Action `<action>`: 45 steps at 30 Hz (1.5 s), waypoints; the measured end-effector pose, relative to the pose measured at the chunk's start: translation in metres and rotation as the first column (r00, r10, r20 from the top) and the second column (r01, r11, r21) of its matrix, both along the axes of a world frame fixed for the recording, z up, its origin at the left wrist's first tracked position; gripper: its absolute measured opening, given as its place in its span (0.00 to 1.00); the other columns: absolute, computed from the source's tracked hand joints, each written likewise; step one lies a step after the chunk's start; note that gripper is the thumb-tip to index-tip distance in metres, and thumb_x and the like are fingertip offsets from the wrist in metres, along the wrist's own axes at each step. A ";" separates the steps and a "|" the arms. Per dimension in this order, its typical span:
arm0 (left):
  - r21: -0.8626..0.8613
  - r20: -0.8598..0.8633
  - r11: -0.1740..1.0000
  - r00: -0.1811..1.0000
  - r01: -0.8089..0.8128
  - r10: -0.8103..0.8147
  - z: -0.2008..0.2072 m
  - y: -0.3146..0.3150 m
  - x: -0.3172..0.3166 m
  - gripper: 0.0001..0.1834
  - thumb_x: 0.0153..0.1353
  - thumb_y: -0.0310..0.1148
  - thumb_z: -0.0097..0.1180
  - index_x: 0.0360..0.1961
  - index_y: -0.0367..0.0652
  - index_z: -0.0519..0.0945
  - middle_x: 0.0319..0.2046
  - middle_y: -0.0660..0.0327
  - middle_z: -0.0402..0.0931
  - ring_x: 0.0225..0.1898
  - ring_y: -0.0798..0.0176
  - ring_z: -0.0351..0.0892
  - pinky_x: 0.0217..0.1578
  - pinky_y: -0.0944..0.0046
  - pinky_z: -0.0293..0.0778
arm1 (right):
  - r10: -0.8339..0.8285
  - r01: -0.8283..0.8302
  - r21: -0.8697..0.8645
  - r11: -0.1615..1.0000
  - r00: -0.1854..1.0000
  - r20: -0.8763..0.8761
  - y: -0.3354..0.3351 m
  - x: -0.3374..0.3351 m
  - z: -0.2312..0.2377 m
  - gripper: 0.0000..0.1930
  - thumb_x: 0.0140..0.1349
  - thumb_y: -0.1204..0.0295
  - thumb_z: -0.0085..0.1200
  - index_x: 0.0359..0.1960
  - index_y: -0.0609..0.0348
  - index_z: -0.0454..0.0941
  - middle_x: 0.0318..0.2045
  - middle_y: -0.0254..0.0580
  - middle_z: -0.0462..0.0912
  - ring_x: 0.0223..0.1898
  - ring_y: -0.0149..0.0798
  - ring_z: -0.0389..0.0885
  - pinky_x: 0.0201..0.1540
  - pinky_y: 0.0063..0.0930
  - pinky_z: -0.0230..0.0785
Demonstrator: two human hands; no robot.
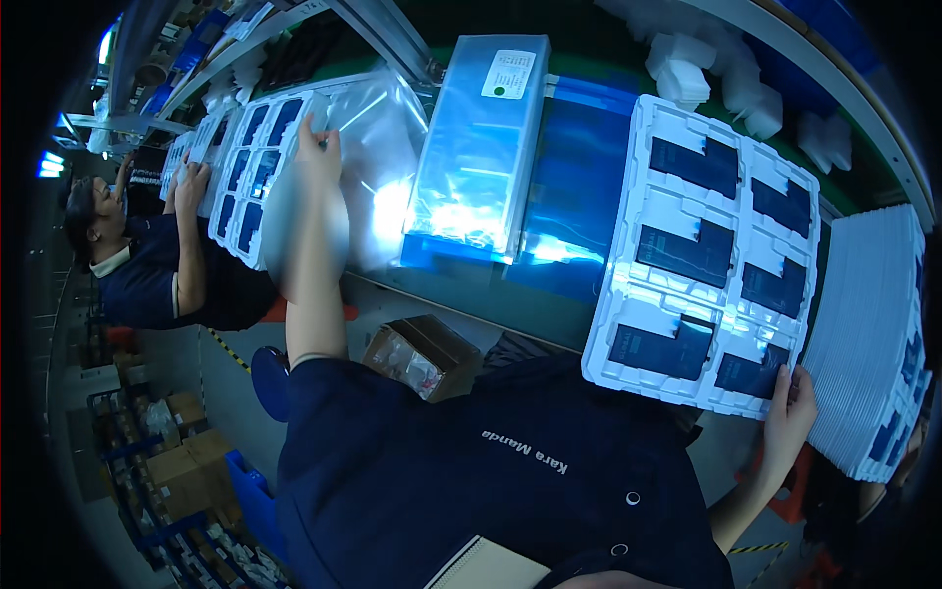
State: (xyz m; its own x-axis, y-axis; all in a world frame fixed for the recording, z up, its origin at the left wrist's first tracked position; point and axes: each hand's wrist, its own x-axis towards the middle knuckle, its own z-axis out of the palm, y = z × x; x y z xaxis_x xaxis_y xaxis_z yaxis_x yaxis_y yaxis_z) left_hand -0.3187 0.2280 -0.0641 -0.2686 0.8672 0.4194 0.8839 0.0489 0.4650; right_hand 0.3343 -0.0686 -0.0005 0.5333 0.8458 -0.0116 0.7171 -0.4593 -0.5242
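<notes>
My right hand (pixel 793 404) grips the near right corner of a white plastic tray (pixel 699 383), thumb on its rim. Flat black notched pieces that look like battery packs (pixel 684 252) lie in the tray's pockets. My left hand (pixel 320 155) reaches out to the far left, fingers curled together beside another white tray (pixel 238 257) of dark pieces. What those fingers hold, if anything, I cannot make out. A crinkled clear plastic sheet (pixel 378 147) lies just right of that hand, and a blurred pale patch surrounds the forearm.
Between my hands lies a stack of clear plastic bags or sheets (pixel 481 147) with a label, beside blue film (pixel 579 187). A tall stack of white trays (pixel 868 334) stands at the right. Below the bench is an open cardboard box (pixel 432 358). A co-worker (pixel 147 245) handles trays at left.
</notes>
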 end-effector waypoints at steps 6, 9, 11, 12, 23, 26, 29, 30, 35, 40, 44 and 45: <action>0.083 -0.469 0.993 0.876 -0.080 0.110 0.003 0.026 0.035 0.33 0.58 0.41 0.57 0.61 0.34 0.63 0.57 0.35 0.63 0.58 0.36 0.64 0.57 0.48 0.63 | 0.019 0.023 -0.078 0.997 0.869 0.495 -0.005 -0.012 0.004 0.14 0.64 0.65 0.49 0.27 0.65 0.76 0.25 0.54 0.78 0.28 0.59 0.77 0.30 0.47 0.67; -0.120 -0.464 0.982 0.867 0.143 -0.183 0.010 -0.004 0.058 0.28 0.62 0.41 0.51 0.61 0.40 0.66 0.62 0.38 0.59 0.62 0.36 0.59 0.61 0.46 0.57 | 0.013 0.054 -0.100 0.994 0.820 0.573 0.000 -0.021 0.014 0.15 0.64 0.64 0.49 0.26 0.64 0.76 0.24 0.52 0.78 0.25 0.56 0.77 0.28 0.46 0.67; -0.184 -0.394 0.960 0.880 0.209 -0.267 -0.011 -0.018 0.070 0.26 0.64 0.41 0.49 0.60 0.39 0.67 0.61 0.41 0.61 0.62 0.38 0.60 0.61 0.47 0.58 | -0.016 0.054 -0.055 0.997 0.845 0.535 -0.001 -0.022 0.018 0.15 0.64 0.64 0.50 0.25 0.65 0.74 0.21 0.51 0.77 0.21 0.53 0.75 0.26 0.42 0.66; -0.223 -0.365 0.947 0.880 0.234 -0.303 -0.015 -0.026 0.075 0.25 0.64 0.40 0.48 0.59 0.38 0.68 0.61 0.43 0.62 0.62 0.39 0.61 0.60 0.48 0.58 | -0.059 0.069 -0.004 0.998 0.887 0.458 -0.003 -0.022 0.021 0.16 0.65 0.64 0.50 0.24 0.65 0.74 0.20 0.51 0.75 0.20 0.50 0.75 0.25 0.40 0.66; 0.413 0.223 0.873 0.901 0.258 -0.372 0.042 -0.076 0.145 0.13 0.62 0.27 0.51 0.48 0.36 0.75 0.45 0.54 0.76 0.50 0.57 0.74 0.49 0.61 0.71 | 0.542 0.544 0.459 0.702 0.011 -0.840 -0.050 -0.046 -0.029 0.24 0.67 0.65 0.48 0.62 0.58 0.60 0.61 0.44 0.66 0.61 0.40 0.66 0.63 0.39 0.61; 0.259 -0.119 0.761 0.802 0.595 -0.586 0.062 -0.118 0.217 0.14 0.59 0.25 0.53 0.47 0.38 0.75 0.47 0.52 0.75 0.51 0.50 0.73 0.53 0.55 0.68 | 0.590 0.590 0.412 0.694 -0.139 -0.795 -0.052 -0.073 -0.029 0.29 0.65 0.67 0.51 0.66 0.53 0.55 0.65 0.41 0.61 0.65 0.42 0.60 0.66 0.44 0.56; -0.141 -0.402 0.671 0.577 0.728 -0.710 0.066 -0.152 0.272 0.18 0.55 0.30 0.58 0.49 0.41 0.76 0.55 0.52 0.70 0.60 0.50 0.67 0.63 0.44 0.54 | 0.585 0.551 0.480 0.683 -0.018 -0.811 -0.046 -0.085 -0.040 0.31 0.64 0.70 0.52 0.67 0.51 0.53 0.65 0.41 0.59 0.66 0.43 0.59 0.66 0.48 0.55; -0.213 -0.358 0.656 0.567 0.724 -0.742 0.060 -0.161 0.284 0.20 0.57 0.32 0.56 0.51 0.39 0.74 0.57 0.51 0.68 0.61 0.49 0.66 0.62 0.44 0.55 | 0.591 0.503 0.505 0.701 -0.015 -0.806 -0.043 -0.089 -0.039 0.31 0.64 0.71 0.52 0.67 0.51 0.53 0.65 0.42 0.60 0.65 0.44 0.60 0.65 0.47 0.56; -0.292 -0.256 0.636 0.582 0.715 -0.772 0.016 -0.184 0.302 0.28 0.62 0.36 0.51 0.60 0.34 0.65 0.62 0.43 0.61 0.66 0.44 0.56 0.65 0.47 0.52 | 0.508 0.430 0.512 0.743 0.136 -0.851 -0.026 -0.107 -0.020 0.33 0.60 0.80 0.51 0.66 0.54 0.51 0.60 0.45 0.64 0.60 0.42 0.68 0.60 0.42 0.65; -0.223 -0.182 0.664 0.639 0.713 -0.747 0.012 -0.186 0.303 0.28 0.61 0.37 0.52 0.59 0.34 0.67 0.62 0.46 0.62 0.66 0.39 0.54 0.64 0.45 0.51 | 0.543 0.546 0.534 0.646 0.164 -0.824 -0.016 -0.101 0.011 0.29 0.58 0.85 0.50 0.62 0.57 0.56 0.53 0.45 0.70 0.52 0.38 0.74 0.54 0.38 0.71; -0.205 -0.168 0.696 0.675 0.688 -0.718 0.016 -0.185 0.311 0.26 0.59 0.37 0.53 0.58 0.37 0.70 0.62 0.52 0.64 0.65 0.36 0.53 0.64 0.43 0.52 | 0.621 0.567 0.652 0.504 0.287 -0.729 -0.024 -0.090 0.049 0.31 0.54 0.83 0.52 0.61 0.62 0.57 0.52 0.44 0.71 0.54 0.39 0.73 0.59 0.37 0.64; -0.204 -0.175 0.691 0.669 0.693 -0.722 0.015 -0.185 0.310 0.26 0.59 0.37 0.53 0.58 0.37 0.70 0.62 0.51 0.63 0.65 0.36 0.53 0.64 0.43 0.51 | 0.609 0.521 0.693 0.499 0.359 -0.708 -0.031 -0.082 0.046 0.33 0.55 0.78 0.50 0.64 0.66 0.54 0.56 0.49 0.70 0.58 0.45 0.71 0.62 0.43 0.62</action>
State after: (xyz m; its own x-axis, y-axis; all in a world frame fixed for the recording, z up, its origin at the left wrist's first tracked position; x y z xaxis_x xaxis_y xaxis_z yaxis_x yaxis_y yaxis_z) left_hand -0.0090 0.0426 -0.0488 0.5339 0.8000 0.2737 0.7500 -0.5975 0.2835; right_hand 0.2520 -0.1000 0.0453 0.6232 0.7533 0.2101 -0.3880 0.5310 -0.7533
